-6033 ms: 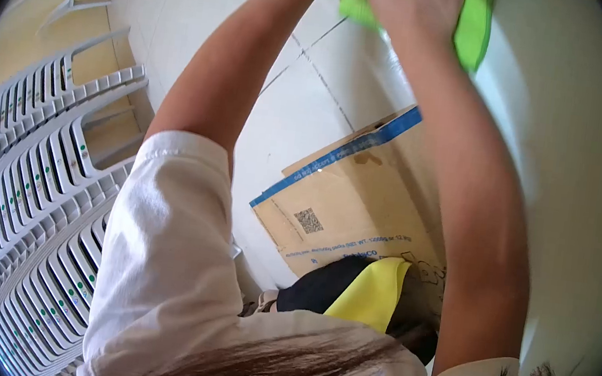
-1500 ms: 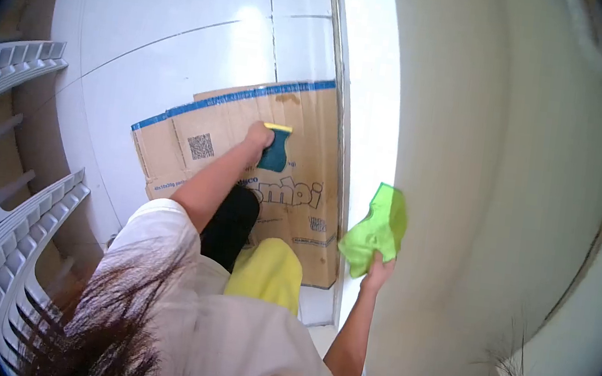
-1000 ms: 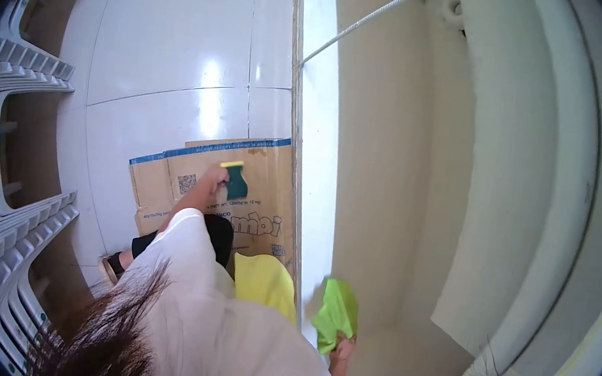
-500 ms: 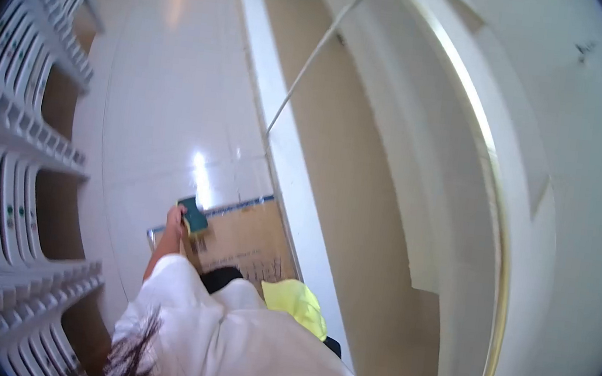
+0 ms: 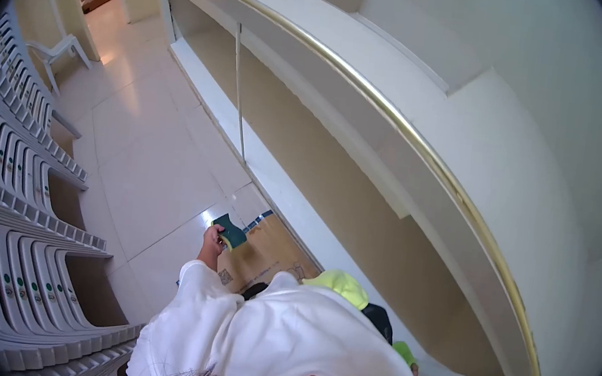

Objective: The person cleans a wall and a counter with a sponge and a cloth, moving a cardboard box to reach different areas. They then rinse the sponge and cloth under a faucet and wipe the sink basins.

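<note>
One sponge [image 5: 229, 230], dark green with a yellow edge, heads my list: it sits in the left hand [image 5: 210, 240], whose fingers are curled tight round it, held low and out ahead of the body. I cannot tell whether it touches anything below. Under and just beside it lies a flattened cardboard box [image 5: 271, 250] with a blue stripe and printed marks, spread on the glossy tiled floor [image 5: 148, 163] against the foot of a long white shelf unit [image 5: 372, 85] edged in a gold strip. One green cloth [image 5: 405, 352] shows only as a small corner at the person's right side. The right hand is hidden behind the white-shirted torso, so I cannot tell its grip. A yellow-green piece of clothing or fabric [image 5: 338, 285] lies at the person's front, between body and shelf. A thin upright rod [image 5: 241, 84] stands within the shelf opening. Several stacks of white plastic chairs [image 5: 7, 221] fill the left side, close to the left elbow, with a single chair [image 5: 57, 50] far off. Hazards as I judge them: the cardboard may slide on the shiny tile underfoot, the elbow could knock the nearby chair stacks, and the head is close beneath the shelf's projecting edge.
</note>
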### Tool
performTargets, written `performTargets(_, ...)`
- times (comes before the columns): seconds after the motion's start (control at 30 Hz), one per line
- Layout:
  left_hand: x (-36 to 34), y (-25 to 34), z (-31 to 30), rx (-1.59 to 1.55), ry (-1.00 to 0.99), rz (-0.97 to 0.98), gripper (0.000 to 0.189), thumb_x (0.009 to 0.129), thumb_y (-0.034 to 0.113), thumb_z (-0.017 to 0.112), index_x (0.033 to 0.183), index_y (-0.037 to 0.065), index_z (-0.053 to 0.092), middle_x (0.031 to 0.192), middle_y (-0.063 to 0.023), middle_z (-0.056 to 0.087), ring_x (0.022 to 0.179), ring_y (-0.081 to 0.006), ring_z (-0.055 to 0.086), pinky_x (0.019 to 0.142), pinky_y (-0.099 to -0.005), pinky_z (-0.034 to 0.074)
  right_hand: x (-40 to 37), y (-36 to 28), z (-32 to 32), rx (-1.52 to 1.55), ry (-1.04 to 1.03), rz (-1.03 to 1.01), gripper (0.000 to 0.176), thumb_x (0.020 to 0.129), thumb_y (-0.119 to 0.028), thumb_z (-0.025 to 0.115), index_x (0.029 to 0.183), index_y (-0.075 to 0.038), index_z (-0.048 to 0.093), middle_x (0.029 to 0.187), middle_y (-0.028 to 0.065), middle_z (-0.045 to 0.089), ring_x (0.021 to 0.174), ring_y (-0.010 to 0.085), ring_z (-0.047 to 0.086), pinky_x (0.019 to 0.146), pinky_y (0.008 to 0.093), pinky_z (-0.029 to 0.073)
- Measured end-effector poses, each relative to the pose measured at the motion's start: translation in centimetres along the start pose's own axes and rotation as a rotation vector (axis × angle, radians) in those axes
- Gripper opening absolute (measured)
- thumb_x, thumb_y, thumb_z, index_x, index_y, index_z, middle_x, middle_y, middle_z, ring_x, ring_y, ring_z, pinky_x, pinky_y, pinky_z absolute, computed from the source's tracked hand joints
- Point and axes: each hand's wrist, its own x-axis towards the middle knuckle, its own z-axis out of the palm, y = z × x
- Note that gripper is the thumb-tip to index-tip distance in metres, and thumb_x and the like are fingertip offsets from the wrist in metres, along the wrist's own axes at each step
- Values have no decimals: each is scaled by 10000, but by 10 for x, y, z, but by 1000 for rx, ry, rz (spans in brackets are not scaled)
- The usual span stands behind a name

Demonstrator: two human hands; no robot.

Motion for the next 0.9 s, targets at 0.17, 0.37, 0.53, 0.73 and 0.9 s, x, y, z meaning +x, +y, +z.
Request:
performTargets(0.17, -18, 6, -7, -31, 152, 36, 98, 652, 105, 583, 642, 138, 491, 606, -19, 474, 471, -175, 442, 403, -290, 345, -25, 1, -41, 208, 58, 29, 384, 852, -287, 398, 1101, -35, 545, 1052, 102, 601, 952, 270, 583, 824, 403, 481)
performTargets(0.37, -16, 23, 17, -107, -1, 260, 65, 678, 62, 589, 735, 72, 560, 726, -54, 547, 612, -190, 549, 474, -257, 438, 33, 35, -134, 323, 65, -72, 423, 858, -321, 364, 1103, -29, 545, 1104, 128, 587, 970, 295, 583, 838, 443, 477)
performTargets(0.53, -69, 52, 115, 78, -189, 392, 221, 652, 45, 634, 848, 78, 535, 750, -34, 556, 664, -170, 566, 535, -245, 447, 53, 61, -169, 398, -226, -109, 425, 855, -309, 373, 1091, 3, 538, 1084, 156, 578, 961, 324, 574, 845, 469, 464)
performTargets(0.73, -236, 58, 248, 478, -419, 1316, 393, 668, 28, 650, 1017, 7, 471, 898, -71, 497, 835, -172, 503, 777, -287, 427, 79, 92, -178, 468, -285, -379, 419, 856, -281, 381, 1123, 13, 516, 1092, 158, 575, 970, 331, 571, 848, 472, 464)
performTargets(0.9, -347, 40, 304, 481, -498, 1878, 417, 628, -83, 627, 1017, 19, 519, 908, -104, 513, 823, -240, 530, 739, -312, 443, 77, 82, -163, 483, -131, -277, 421, 865, -277, 379, 1132, 18, 514, 1116, 154, 574, 988, 329, 575, 866, 460, 462)
